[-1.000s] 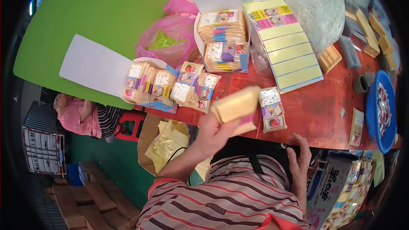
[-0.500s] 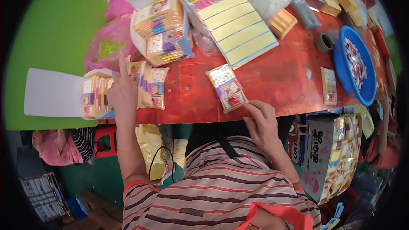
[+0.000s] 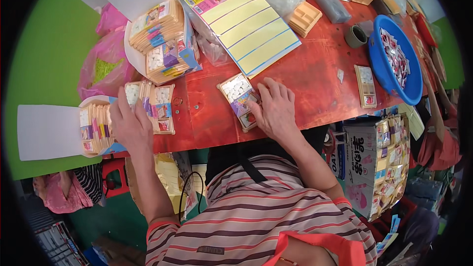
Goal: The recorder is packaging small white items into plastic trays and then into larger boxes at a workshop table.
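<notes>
My left hand (image 3: 132,127) reaches over a short row of flat wrapped packs (image 3: 160,109) on the table, its fingers apart and slightly bent at their left end. Each pack shows a tray with white pieces, a colourful band and a red picture. My right hand (image 3: 277,110) is spread beside a single pack (image 3: 239,99) lying slantwise before me, the thumb over its right edge. Left of my left hand a small open carton (image 3: 116,148) holds several upright packs; its white flap lies outward. Whether my left fingertips grip a pack is partly hidden.
A larger carton of packs (image 3: 189,59) stands behind, near a pink bag (image 3: 88,76). Yellow printed sheets (image 3: 246,29) lie at the back. On the right are a blue basin (image 3: 377,59) of small sachets, another pack (image 3: 365,87) and a grey cup (image 3: 355,36).
My left hand has turned from a pointing finger to spread fingers by the row of packs. My right hand has moved up from the table's edge to the single pack.
</notes>
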`<state>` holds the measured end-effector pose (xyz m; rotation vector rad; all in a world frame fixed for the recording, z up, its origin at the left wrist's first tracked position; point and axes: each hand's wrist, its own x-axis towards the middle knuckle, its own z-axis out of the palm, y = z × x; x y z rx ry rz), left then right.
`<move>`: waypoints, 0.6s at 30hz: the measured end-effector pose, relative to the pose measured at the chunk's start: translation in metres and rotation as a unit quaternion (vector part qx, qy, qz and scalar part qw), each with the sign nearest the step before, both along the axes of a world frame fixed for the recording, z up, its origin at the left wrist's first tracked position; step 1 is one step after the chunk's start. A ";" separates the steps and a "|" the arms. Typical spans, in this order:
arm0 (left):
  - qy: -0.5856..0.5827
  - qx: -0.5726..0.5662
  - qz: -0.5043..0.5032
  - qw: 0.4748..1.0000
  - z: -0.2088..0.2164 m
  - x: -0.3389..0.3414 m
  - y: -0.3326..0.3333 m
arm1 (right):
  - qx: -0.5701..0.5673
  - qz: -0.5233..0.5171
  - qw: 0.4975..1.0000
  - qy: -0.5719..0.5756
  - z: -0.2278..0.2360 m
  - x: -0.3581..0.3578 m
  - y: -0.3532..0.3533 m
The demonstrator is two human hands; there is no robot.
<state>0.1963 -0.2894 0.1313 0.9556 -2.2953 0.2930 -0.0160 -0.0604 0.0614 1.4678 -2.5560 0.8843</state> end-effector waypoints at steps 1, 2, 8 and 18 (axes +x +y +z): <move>0.071 0.047 -0.069 0.994 -0.003 -0.006 0.018 | 0.030 -0.018 0.999 -0.002 -0.004 -0.003 0.000; 0.058 0.143 -0.120 0.981 -0.008 -0.014 0.041 | 0.003 -0.018 1.000 0.013 -0.007 -0.003 0.000; 0.036 0.575 -0.234 0.783 -0.061 -0.049 0.096 | -0.006 -0.006 0.999 -0.031 -0.007 0.011 -0.006; 0.093 0.753 -0.198 0.621 -0.064 -0.050 0.099 | -0.160 -0.007 0.926 -0.341 -0.009 0.030 -0.006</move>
